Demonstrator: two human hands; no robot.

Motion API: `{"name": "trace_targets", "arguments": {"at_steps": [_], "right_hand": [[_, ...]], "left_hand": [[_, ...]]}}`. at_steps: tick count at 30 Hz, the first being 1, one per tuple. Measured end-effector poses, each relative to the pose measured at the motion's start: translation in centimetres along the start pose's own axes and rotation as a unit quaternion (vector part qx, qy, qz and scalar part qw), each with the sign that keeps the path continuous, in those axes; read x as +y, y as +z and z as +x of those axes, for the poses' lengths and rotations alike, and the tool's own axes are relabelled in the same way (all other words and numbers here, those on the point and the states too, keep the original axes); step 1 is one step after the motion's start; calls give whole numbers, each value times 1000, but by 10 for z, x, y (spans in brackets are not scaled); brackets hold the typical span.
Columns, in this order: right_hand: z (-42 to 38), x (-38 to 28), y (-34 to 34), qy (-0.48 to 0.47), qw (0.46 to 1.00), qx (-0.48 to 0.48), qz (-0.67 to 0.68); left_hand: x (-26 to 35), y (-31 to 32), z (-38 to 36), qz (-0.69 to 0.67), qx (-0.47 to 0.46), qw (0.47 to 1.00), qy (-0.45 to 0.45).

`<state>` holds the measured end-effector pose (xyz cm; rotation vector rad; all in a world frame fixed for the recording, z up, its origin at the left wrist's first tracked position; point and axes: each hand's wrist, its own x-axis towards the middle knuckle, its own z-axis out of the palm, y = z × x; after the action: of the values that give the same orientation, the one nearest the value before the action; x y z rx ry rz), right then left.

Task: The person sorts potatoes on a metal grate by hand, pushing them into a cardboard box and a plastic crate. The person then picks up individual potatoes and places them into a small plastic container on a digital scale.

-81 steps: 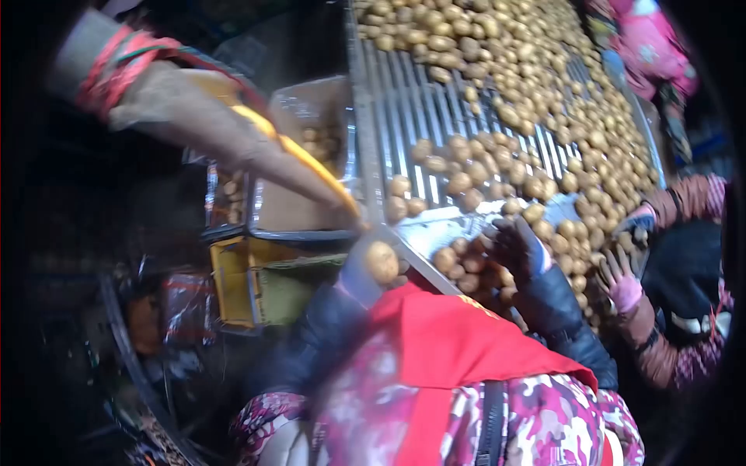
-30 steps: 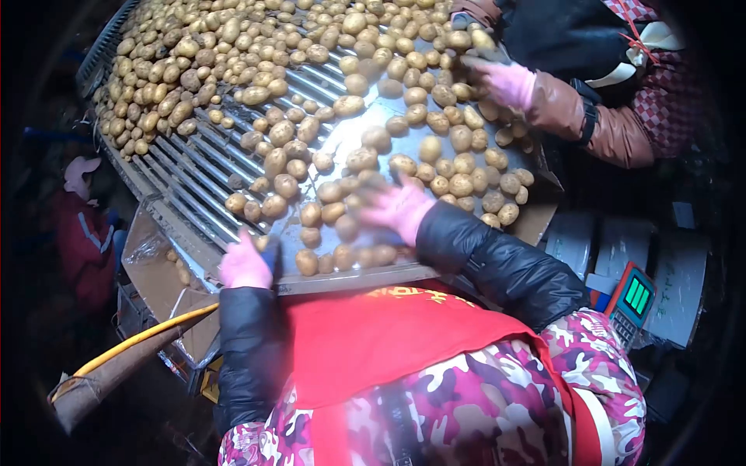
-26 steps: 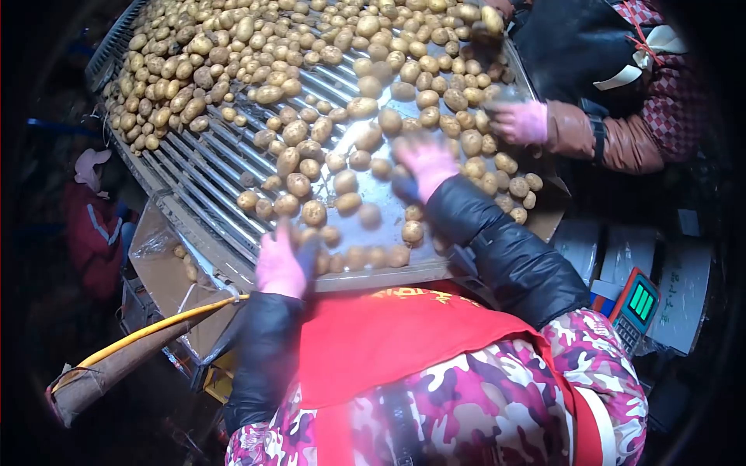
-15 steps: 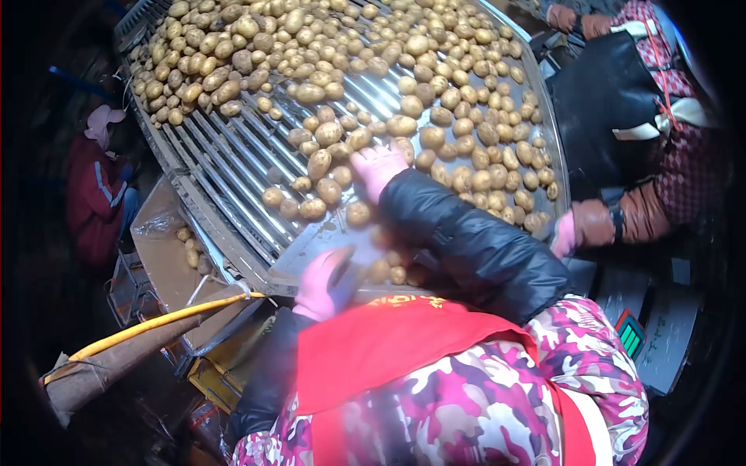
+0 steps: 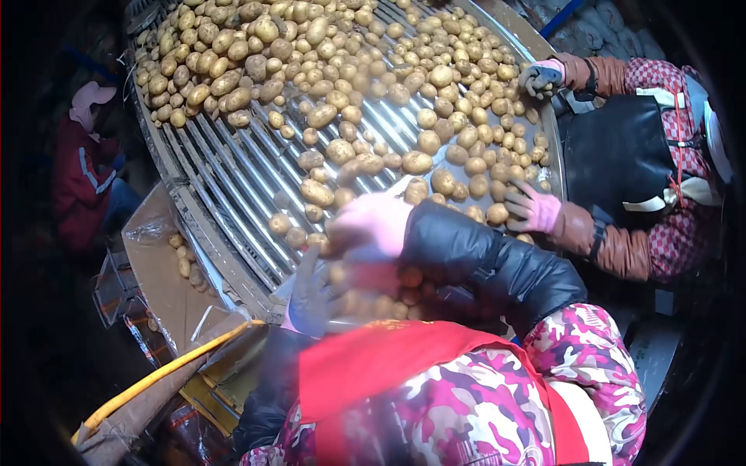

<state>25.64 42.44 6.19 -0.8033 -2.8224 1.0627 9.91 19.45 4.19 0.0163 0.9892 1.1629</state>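
Potatoes (image 5: 339, 151) lie spread over a slatted metal sorting table (image 5: 225, 182). My right hand (image 5: 374, 221), in a pink glove, reaches over the loose potatoes near the table's front. Motion smears its fingers, so I cannot see whether it grips one. At the front edge is my left hand (image 5: 308, 295), in a glove with a grey palm and pink back. Its fingers point up and apart, slightly blurred, and no potato shows in them. Several potatoes (image 5: 388, 299) lie between my hands and the red apron, partly hidden by my right arm.
A large heap of potatoes (image 5: 233, 54) covers the far left. To the right, a co-worker's gloved hands (image 5: 536, 208) are at the table edge. Another person (image 5: 89, 179) sits at the left. A cardboard box (image 5: 159, 256) with potatoes stands beside the table, near a yellow-edged chute (image 5: 167, 361).
My right hand has drawn back toward me. The left hand has turned, showing its grey palm. The co-worker's hands have moved onto the table's right edge, and the view has shifted slightly.
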Motion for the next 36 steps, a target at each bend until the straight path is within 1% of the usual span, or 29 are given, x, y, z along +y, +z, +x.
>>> {"name": "trace_targets", "arguments": {"at_steps": [1,2,3,4,5,6,8,9,11,13,15,16,17,18,20,21,22,23,24,26,27,28,29,30,31,33,36], "right_hand": [[7,0,-18,9,1000,1,10],[16,5,-32,16,1000,3,19],[32,43,-23,21,985,172,-17],[51,52,-38,116,982,144,-38],[63,53,-48,173,973,100,-110],[77,71,-43,192,968,30,-160],[91,79,-42,213,955,-35,-205],[94,74,-50,215,957,-61,-183],[88,57,-71,224,958,-116,-138],[81,54,-75,222,953,-151,-141],[71,53,-75,220,956,-146,-131],[65,54,-70,225,961,-114,-117],[59,55,-65,228,965,-81,-101],[41,28,-68,235,971,-10,-43],[29,-4,-67,165,985,38,-43],[25,-9,-59,60,998,3,-25],[24,-12,-53,-43,999,-31,-4],[32,-29,-63,-56,986,-137,78],[42,-31,-57,-43,993,-99,42],[92,-19,-67,-5,1000,-6,-20],[123,-6,-71,23,997,21,-66],[154,3,-76,69,994,29,-77],[184,11,-80,115,989,35,-87],[212,17,-82,176,982,18,-61],[233,19,-81,160,976,-12,-147],[252,24,-68,113,949,-9,-295],[272,35,-50,157,946,33,-282]], "left_hand": [[1,-7,3,41,-30,999,2],[-7,-14,5,99,-48,993,35],[-14,-21,7,156,-62,983,70],[-21,-28,9,211,-71,969,107],[-27,-33,11,204,-50,973,93],[-20,-26,6,166,-40,983,63],[-4,-11,-4,86,-15,996,5],[1,-6,-7,50,2,999,-6],[0,-9,-7,-17,-1,1000,-23],[-1,-18,-5,-59,-37,997,-30],[3,-19,-4,-66,-61,995,-36],[6,-18,-4,-60,-72,995,-41],[10,-17,-1,-71,-103,991,-40],[14,-15,1,-83,-134,987,-39],[14,-11,5,-79,-116,990,-31],[11,-8,7,-59,-68,996,-24],[13,-5,6,-27,-37,999,-25],[15,-1,5,5,-5,1000,-27],[23,7,0,45,10,998,-31],[14,-13,10,-2,-20,998,-60],[-16,-58,25,-88,-64,990,-86],[-30,-84,34,-172,-107,973,-112],[-3,-59,23,-224,-145,956,-125],[9,-51,19,-250,-160,945,-137],[11,-50,17,-236,-152,949,-144],[9,-53,14,-217,-142,952,-160],[0,-57,16,-219,-141,949,-178]]}}
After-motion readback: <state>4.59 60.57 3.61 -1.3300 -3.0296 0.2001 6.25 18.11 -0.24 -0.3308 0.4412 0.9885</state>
